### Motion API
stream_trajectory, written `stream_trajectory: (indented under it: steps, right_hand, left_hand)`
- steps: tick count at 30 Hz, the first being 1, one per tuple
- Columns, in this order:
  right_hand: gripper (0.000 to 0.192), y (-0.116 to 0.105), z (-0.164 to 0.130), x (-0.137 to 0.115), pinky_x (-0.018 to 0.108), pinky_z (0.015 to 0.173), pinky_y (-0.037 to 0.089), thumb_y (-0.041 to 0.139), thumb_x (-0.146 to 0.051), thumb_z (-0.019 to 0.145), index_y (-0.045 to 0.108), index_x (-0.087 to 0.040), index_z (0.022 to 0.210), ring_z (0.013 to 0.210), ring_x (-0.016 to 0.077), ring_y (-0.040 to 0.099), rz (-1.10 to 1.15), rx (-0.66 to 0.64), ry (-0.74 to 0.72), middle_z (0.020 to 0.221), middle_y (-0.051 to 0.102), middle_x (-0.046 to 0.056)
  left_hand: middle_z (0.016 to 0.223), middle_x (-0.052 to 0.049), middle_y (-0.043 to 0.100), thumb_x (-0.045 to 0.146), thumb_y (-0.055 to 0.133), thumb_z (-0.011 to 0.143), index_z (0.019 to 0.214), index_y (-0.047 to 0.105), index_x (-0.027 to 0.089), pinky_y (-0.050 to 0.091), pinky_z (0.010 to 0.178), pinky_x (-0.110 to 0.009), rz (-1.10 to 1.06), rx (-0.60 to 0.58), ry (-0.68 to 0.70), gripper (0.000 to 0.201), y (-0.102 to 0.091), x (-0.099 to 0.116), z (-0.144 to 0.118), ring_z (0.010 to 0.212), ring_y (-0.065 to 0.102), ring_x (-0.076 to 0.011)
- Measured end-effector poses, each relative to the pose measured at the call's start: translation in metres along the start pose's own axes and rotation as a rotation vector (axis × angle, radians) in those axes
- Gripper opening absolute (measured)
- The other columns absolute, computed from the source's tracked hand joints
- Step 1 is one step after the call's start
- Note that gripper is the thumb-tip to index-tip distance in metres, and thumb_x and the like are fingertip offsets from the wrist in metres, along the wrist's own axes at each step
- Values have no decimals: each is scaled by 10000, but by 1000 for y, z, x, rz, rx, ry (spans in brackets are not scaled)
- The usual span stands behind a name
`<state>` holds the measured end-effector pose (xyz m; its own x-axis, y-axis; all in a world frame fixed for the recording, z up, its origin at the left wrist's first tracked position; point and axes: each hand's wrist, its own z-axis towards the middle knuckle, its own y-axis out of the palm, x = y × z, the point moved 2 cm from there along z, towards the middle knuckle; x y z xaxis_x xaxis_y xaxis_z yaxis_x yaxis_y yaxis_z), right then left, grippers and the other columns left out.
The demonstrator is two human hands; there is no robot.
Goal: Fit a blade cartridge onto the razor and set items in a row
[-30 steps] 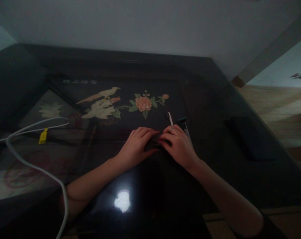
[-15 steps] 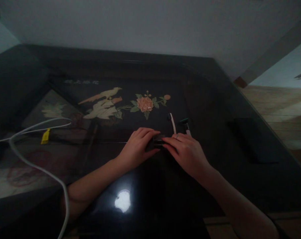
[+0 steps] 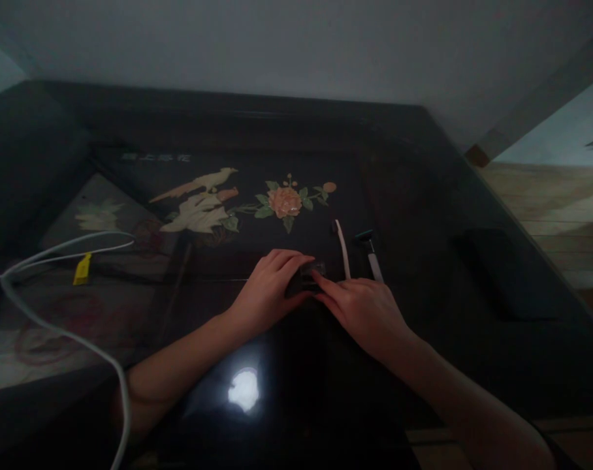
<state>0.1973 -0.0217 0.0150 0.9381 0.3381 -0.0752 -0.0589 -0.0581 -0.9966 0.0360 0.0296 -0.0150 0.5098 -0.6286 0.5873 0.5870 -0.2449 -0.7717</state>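
Note:
Between my hands is a small dark box-like thing with a shiny, see-through-looking top; its exact kind is too dim to make out. My left hand grips its left side, thumb at the near edge and fingers at the far edge. From the right, my right hand pinches it, with a fingertip on its top and the thumb low at the near side. Just beyond the right hand lies a white toothbrush with a dark-bristled head. Beside that rests a razor with a pale handle, its lower end hidden by my hand.
The dark glossy table bears an inlaid bird-and-flower picture. A white cable with a yellow tag loops on the left, passing by my left forearm. A flat black object lies at the right. A wall stands behind.
My right hand has shifted slightly toward me, and its fingertip now presses on the box's top. More of the toothbrush and razor handles shows. My left hand keeps its hold.

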Motion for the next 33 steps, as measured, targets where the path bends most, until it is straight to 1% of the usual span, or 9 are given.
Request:
stream_trajectory:
  steps: [5,11,17,20,23,27,30,33]
  right_hand:
    - [377,-2,0,-4,328,570,486,618,-273,904,637,-162,1264,681,231,724,-30,-16,-24,743,766,60]
    - [412,-3,0,-7,317,563,474,644,-313,886,635,-150,1265,669,223,720,-60,-24,-24,743,768,74]
    - [419,-4,0,-8,325,565,476,623,-313,902,614,-158,1290,687,238,726,-43,-77,-1,777,773,78]
    - [420,-3,-1,-7,325,570,484,613,-316,908,609,-151,1294,700,239,728,-27,-76,-1,815,777,84]
    - [378,-3,-2,-3,315,594,496,602,-322,915,637,-170,1259,703,227,725,2,-23,14,827,778,81]
    - [337,-7,-3,9,336,662,526,586,-280,923,649,-180,1239,742,225,714,88,127,51,884,771,81]
    - [312,-11,-2,18,378,733,543,625,-257,894,679,-151,1183,817,248,693,126,220,64,913,744,99]
    - [331,-10,0,23,409,783,545,680,-268,849,691,-131,1151,881,267,664,144,246,54,953,710,117]
  left_hand:
    - [1192,-121,607,177,711,785,1243,534,181,462,952,-459,5,-9,-11,491,0,0,0,1130,539,-282]
    - [1190,-109,610,198,716,783,1245,536,206,462,951,-459,17,-6,-14,496,1,0,0,1128,542,-280]
    - [1196,-115,612,209,713,790,1247,537,192,461,953,-461,21,-9,-16,490,1,-1,0,1133,539,-282]
    - [1196,-121,614,206,707,796,1246,536,178,463,949,-455,22,-10,-13,482,2,-1,0,1128,539,-281]
    - [1201,-125,609,205,704,799,1254,526,171,463,951,-451,13,-7,-1,490,2,-1,0,1127,537,-276]
    - [1214,-123,600,242,723,787,1278,501,180,458,966,-455,-6,0,27,542,0,-1,-1,1138,531,-271]
    - [1200,-125,604,241,709,794,1257,507,174,467,962,-450,-11,8,31,510,-2,0,-1,1128,540,-267]
    - [1178,-122,613,187,694,783,1220,516,173,474,959,-445,-15,20,36,472,-2,2,0,1117,546,-266]
